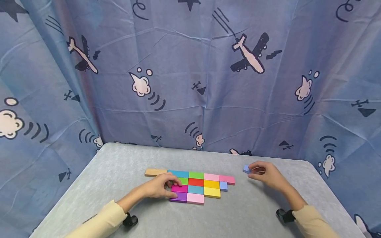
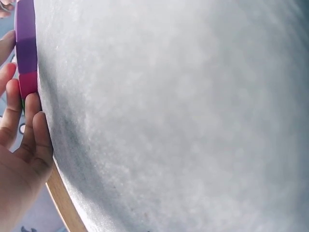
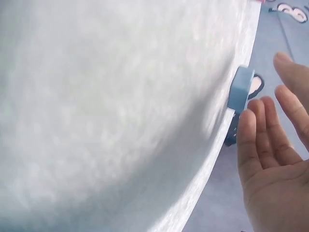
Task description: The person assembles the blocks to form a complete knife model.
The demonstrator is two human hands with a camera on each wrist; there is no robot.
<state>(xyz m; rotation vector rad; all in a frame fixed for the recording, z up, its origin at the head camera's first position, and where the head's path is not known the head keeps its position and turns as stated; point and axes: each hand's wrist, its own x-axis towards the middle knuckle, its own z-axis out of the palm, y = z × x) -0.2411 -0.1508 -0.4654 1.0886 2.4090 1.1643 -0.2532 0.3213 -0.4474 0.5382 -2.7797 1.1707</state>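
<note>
Flat coloured blocks lie edge to edge in rows on the table. At their left side my left hand (image 1: 158,185) rests, thumb against the purple block (image 1: 180,198) and a fingertip by the magenta block (image 1: 182,188). In the left wrist view the fingers (image 2: 42,137) extend loosely beside these blocks. Off to the right, a small blue block (image 1: 245,169) lies alone near the back. My right hand (image 1: 269,176) is next to it, fingers loosely bent and thumb apart. From the right wrist, that blue block (image 3: 240,89) stands just beyond the fingertips, not gripped.
A tan block (image 1: 154,172) ends the back row on the left, and a pink block (image 1: 227,179) ends it on the right. Another small blue block (image 1: 223,186) adjoins the yellow ones. Behind the grey table (image 1: 238,211) hangs a blue patterned curtain (image 1: 178,82).
</note>
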